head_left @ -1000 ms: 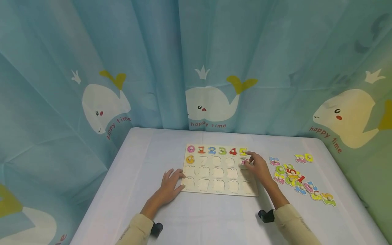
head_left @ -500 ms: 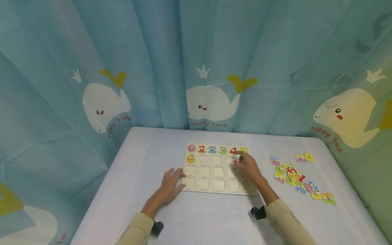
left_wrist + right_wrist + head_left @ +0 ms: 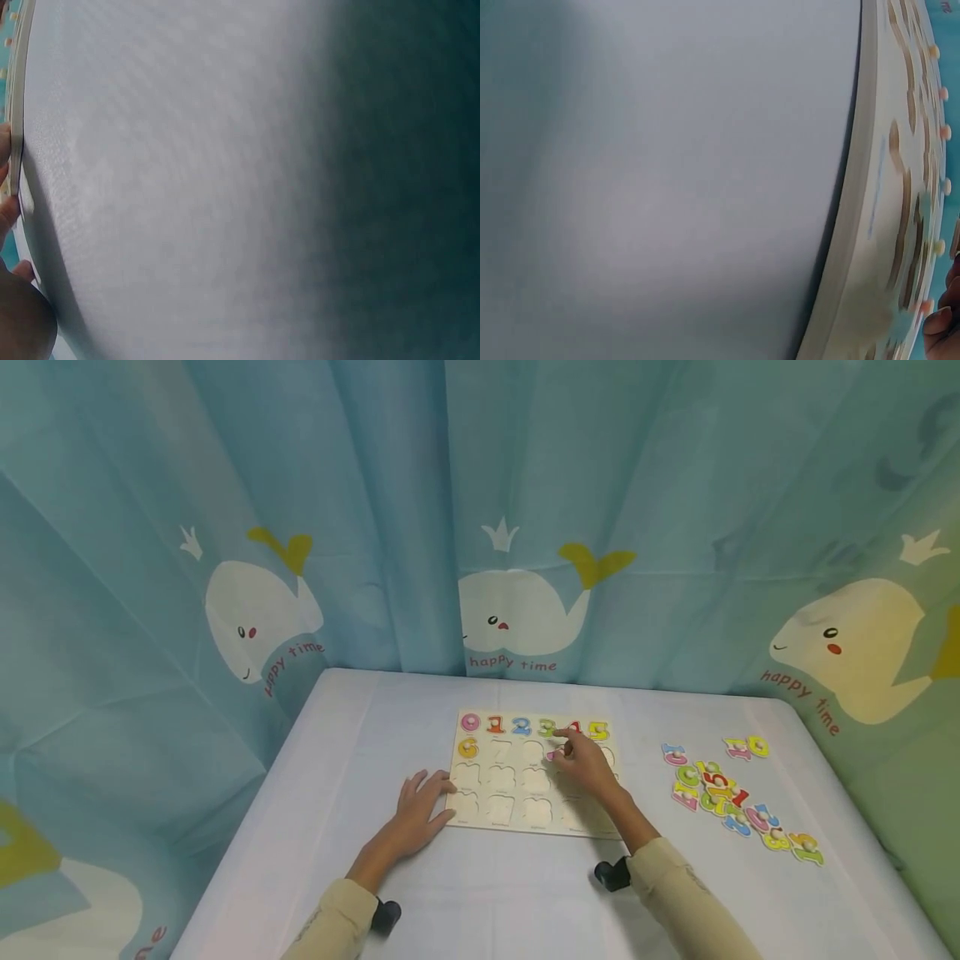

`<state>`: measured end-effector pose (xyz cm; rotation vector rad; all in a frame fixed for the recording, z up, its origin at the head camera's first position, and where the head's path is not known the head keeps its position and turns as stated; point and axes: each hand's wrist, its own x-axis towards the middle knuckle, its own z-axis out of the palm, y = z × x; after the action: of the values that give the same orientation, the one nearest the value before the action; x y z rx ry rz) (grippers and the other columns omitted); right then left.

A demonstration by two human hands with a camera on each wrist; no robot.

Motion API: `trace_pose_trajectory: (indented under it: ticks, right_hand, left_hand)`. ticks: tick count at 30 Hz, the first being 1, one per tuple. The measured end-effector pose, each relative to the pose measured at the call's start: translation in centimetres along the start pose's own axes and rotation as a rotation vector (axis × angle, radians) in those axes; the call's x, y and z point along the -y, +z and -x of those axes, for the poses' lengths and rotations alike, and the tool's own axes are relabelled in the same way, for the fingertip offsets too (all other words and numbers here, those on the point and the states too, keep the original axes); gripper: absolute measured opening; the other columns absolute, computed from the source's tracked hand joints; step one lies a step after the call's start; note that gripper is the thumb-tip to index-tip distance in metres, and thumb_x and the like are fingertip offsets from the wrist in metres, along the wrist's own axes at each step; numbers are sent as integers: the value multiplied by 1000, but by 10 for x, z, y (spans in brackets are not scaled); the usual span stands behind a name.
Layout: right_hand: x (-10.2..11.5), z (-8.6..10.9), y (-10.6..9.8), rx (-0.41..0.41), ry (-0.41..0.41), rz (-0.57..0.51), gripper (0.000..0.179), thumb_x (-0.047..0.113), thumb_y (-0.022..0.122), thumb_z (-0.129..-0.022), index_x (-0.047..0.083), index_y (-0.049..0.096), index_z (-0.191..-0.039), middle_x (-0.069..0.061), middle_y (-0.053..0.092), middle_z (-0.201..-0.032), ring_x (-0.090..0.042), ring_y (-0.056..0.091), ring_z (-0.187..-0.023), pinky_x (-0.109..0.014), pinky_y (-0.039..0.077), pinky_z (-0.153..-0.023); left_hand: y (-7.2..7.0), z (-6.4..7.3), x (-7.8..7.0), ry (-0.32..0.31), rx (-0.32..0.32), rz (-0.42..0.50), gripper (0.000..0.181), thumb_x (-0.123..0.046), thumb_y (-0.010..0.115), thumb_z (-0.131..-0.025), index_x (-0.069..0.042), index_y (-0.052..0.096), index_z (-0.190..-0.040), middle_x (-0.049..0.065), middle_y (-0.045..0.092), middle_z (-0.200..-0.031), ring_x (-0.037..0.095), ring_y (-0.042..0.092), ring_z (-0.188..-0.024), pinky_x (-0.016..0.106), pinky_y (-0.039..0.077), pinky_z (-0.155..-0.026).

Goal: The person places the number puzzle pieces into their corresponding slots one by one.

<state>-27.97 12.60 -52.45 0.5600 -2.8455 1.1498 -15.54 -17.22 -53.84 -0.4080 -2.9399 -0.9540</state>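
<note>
On the white table lies a wooden number puzzle board point(image 3: 519, 810). Knobbed numbers 0 to 5 fill its top row, and an orange 6 point(image 3: 468, 747) begins the second; the other recesses are bare. My right hand point(image 3: 587, 767) is over the second row, pinching a small pink number piece point(image 3: 552, 755) between thumb and fingers; its digit is mostly hidden. My left hand point(image 3: 417, 810) rests at the board's left edge with fingers extended, fingertips on the rim. In the left wrist view, fingers point(image 3: 7, 214) touch the board's side. Part of my right hand point(image 3: 943, 322) shows in the right wrist view.
A loose pile of coloured number pieces point(image 3: 716, 782) lies right of the board. A few more sit behind it, including a yellow one point(image 3: 758, 746), and others trail towards a yellow-green piece point(image 3: 807, 849) at the front right. A blue whale-print curtain point(image 3: 397, 527) hangs behind the table.
My right hand has moved left across the board with the pink number piece, from under the 5 to below the 3. My left hand stays at the board's left edge.
</note>
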Motion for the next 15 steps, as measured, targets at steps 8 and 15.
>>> trace_pose_trajectory:
  ticks: [8,15]
  right_hand:
    - [12,-10,18,70,-11,-26,40,6,66,-83,0,58,-121,-2,51,-73,-16,45,-66,-31,39,-60]
    - [25,-13,30,114,-15,-1,40,8,66,-84,3,58,-122,0,49,-71,-13,42,-62,-29,36,-55]
  left_hand:
    - [-2,0,0,-2,4,14,29,-18,63,-90,-9,54,-116,11,44,-136,42,23,-133,63,9,-105]
    - [-1,1,1,-8,7,10,29,-19,62,-90,-9,54,-116,11,43,-136,41,22,-134,62,8,-106]
